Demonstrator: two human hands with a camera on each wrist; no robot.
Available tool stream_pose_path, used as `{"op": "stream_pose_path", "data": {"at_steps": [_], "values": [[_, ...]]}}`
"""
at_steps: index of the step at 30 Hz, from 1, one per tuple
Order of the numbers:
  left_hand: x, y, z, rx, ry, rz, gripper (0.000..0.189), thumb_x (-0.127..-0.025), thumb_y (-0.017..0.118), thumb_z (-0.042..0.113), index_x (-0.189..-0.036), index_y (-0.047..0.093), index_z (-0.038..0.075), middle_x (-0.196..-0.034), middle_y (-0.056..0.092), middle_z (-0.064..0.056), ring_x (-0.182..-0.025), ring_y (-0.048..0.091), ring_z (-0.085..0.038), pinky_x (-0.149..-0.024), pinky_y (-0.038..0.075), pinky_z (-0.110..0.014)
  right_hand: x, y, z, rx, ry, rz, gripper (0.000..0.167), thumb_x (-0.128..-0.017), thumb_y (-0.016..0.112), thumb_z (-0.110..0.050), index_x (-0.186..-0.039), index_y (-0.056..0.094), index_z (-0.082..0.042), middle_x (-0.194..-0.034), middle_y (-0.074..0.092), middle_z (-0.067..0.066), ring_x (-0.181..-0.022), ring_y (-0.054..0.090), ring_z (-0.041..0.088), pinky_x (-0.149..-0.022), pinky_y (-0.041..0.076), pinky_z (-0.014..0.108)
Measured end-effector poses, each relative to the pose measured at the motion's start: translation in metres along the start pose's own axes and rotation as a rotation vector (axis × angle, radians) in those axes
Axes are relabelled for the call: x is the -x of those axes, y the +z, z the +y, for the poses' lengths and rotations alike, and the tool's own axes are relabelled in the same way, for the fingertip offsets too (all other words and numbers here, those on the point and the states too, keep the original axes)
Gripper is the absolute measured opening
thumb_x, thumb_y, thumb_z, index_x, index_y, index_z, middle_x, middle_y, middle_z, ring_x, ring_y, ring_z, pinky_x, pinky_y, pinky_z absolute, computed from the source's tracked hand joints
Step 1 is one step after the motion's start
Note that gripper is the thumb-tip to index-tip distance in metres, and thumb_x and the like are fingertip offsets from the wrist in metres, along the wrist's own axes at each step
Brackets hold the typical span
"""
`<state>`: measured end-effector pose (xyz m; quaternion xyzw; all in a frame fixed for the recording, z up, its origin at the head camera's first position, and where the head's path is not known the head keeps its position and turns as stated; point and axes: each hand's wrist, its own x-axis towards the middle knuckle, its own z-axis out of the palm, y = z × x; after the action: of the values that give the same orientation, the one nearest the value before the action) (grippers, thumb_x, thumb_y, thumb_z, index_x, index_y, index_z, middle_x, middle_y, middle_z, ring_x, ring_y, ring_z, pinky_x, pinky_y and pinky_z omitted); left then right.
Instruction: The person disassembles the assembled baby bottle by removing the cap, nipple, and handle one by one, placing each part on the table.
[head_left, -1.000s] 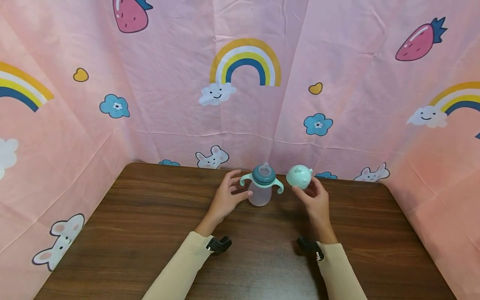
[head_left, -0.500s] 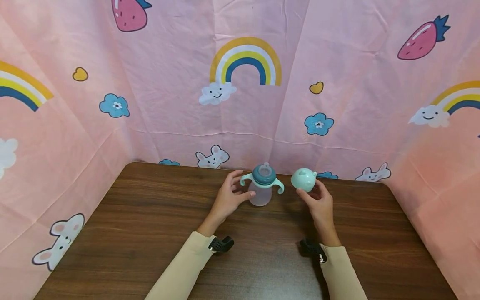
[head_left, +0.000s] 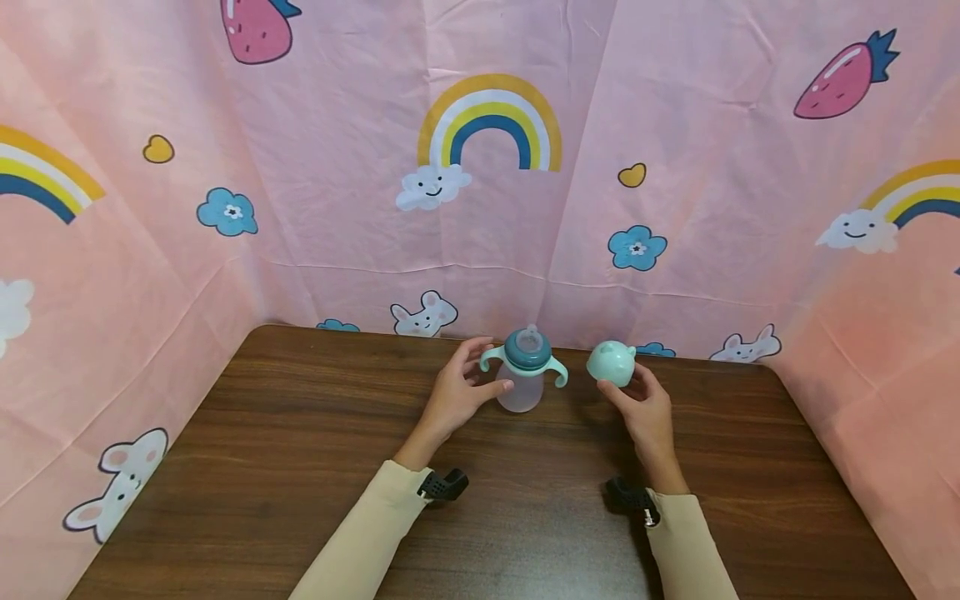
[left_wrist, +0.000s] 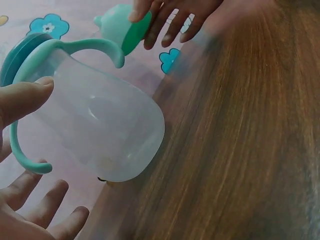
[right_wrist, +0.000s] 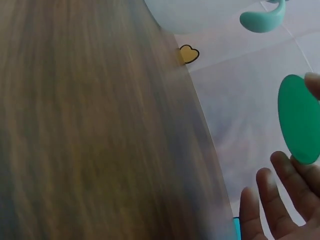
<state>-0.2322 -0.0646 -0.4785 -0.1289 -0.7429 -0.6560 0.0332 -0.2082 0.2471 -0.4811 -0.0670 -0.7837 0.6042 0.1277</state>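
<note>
A baby bottle (head_left: 521, 392) with a clear body, teal collar and nipple stands upright near the table's back edge. Two mint handles (left_wrist: 95, 45) curve out from its collar. My left hand (head_left: 456, 388) holds it from the left, thumb on the front of the body; in the left wrist view the lower fingers spread apart from it. To the right, my right hand (head_left: 647, 408) pinches a mint dome-shaped bottle cap (head_left: 611, 363) with small ears, above the table. The right wrist view shows the cap's green underside (right_wrist: 299, 120), with the other fingers extended.
The dark wood-grain table (head_left: 525, 517) spreads around both arms. A pink patterned cloth (head_left: 345, 167) hangs directly behind its back edge and along both sides. Each wrist wears a black strapped device (head_left: 442, 485).
My right hand has carried the cap a little to the right and slightly down, away from the bottle. The left hand and bottle have hardly moved.
</note>
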Motion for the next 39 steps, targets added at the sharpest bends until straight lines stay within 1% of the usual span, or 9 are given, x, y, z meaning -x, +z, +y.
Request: {"op": "stream_pose_path", "data": {"at_steps": [3, 6, 11, 13, 15, 20, 25, 30, 39], "values": [[0.0, 0.003, 0.001, -0.015, 0.005, 0.002, 0.075, -0.089, 0.094, 0.011, -0.155, 0.058, 0.012, -0.154, 0.062, -0.012, -0.142, 0.058, -0.041, -0.114, 0.046, -0.066, 0.0, -0.003, 0.001, 0.051, 0.019, -0.01, 0.064, -0.099, 0.086, -0.022, -0.153, 0.059, 0.0, -0.144, 0.065, 0.024, -0.125, 0.064, 0.029, -0.089, 0.051, 0.018], [0.0, 0.006, 0.002, -0.028, 0.008, 0.013, 0.073, -0.09, 0.093, 0.008, -0.154, 0.059, 0.011, -0.154, 0.062, -0.013, -0.14, 0.059, -0.042, -0.113, 0.047, -0.066, -0.001, -0.005, 0.003, 0.101, 0.044, -0.021, 0.067, -0.099, 0.085, -0.027, -0.154, 0.058, 0.0, -0.146, 0.064, 0.024, -0.131, 0.061, 0.034, -0.095, 0.05, 0.03], [-0.002, 0.012, 0.004, -0.037, 0.014, 0.03, 0.072, -0.09, 0.09, 0.0, -0.153, 0.057, 0.002, -0.152, 0.06, -0.022, -0.137, 0.059, -0.051, -0.111, 0.046, -0.071, -0.002, -0.007, 0.001, 0.177, 0.061, -0.02, 0.071, -0.098, 0.086, -0.032, -0.154, 0.057, 0.001, -0.147, 0.063, 0.026, -0.134, 0.059, 0.039, -0.103, 0.049, 0.052], [-0.002, 0.013, 0.004, -0.031, 0.015, 0.025, 0.072, -0.09, 0.089, -0.001, -0.154, 0.056, -0.001, -0.15, 0.06, -0.026, -0.136, 0.058, -0.053, -0.111, 0.045, -0.073, -0.003, -0.008, 0.001, 0.21, 0.057, -0.014, 0.072, -0.097, 0.087, -0.033, -0.154, 0.058, 0.001, -0.147, 0.063, 0.027, -0.135, 0.058, 0.042, -0.105, 0.048, 0.057], [-0.001, 0.013, 0.001, -0.029, 0.014, 0.013, 0.074, -0.09, 0.09, 0.001, -0.155, 0.056, 0.001, -0.148, 0.061, -0.026, -0.137, 0.058, -0.052, -0.112, 0.045, -0.073, -0.003, -0.008, 0.002, 0.241, 0.051, -0.011, 0.073, -0.096, 0.087, -0.034, -0.153, 0.058, 0.001, -0.146, 0.063, 0.029, -0.136, 0.057, 0.043, -0.107, 0.047, 0.06], [0.0, 0.011, -0.002, -0.038, 0.012, -0.003, 0.073, -0.091, 0.093, 0.011, -0.156, 0.059, 0.012, -0.145, 0.065, -0.018, -0.137, 0.06, -0.043, -0.112, 0.046, -0.071, -0.005, -0.009, 0.004, 0.275, 0.058, -0.02, 0.075, -0.095, 0.088, -0.036, -0.153, 0.058, 0.001, -0.145, 0.064, 0.029, -0.134, 0.059, 0.044, -0.106, 0.049, 0.06], [0.001, 0.009, 0.0, -0.057, 0.007, -0.004, 0.072, -0.091, 0.094, 0.017, -0.155, 0.06, 0.017, -0.142, 0.067, -0.015, -0.135, 0.061, -0.038, -0.111, 0.048, -0.068, -0.007, -0.011, 0.006, 0.325, 0.047, -0.013, 0.076, -0.093, 0.09, -0.037, -0.152, 0.06, 0.001, -0.144, 0.065, 0.029, -0.133, 0.059, 0.045, -0.107, 0.048, 0.063], [0.001, 0.009, 0.002, -0.072, 0.001, -0.006, 0.073, -0.092, 0.093, 0.017, -0.156, 0.058, 0.016, -0.141, 0.067, -0.015, -0.135, 0.061, -0.037, -0.112, 0.048, -0.067, -0.007, -0.013, 0.006, 0.375, 0.054, 0.002, 0.076, -0.092, 0.091, -0.035, -0.15, 0.061, 0.002, -0.14, 0.067, 0.031, -0.131, 0.06, 0.047, -0.107, 0.046, 0.064], [0.004, 0.009, 0.002, -0.064, -0.004, -0.006, 0.072, -0.092, 0.093, 0.016, -0.155, 0.059, 0.016, -0.142, 0.067, -0.015, -0.134, 0.062, -0.038, -0.111, 0.049, -0.067, -0.004, -0.016, 0.007, 0.443, 0.05, -0.017, 0.077, -0.092, 0.091, -0.035, -0.149, 0.06, 0.007, -0.137, 0.067, 0.034, -0.129, 0.06, 0.05, -0.112, 0.039, 0.066]]}}
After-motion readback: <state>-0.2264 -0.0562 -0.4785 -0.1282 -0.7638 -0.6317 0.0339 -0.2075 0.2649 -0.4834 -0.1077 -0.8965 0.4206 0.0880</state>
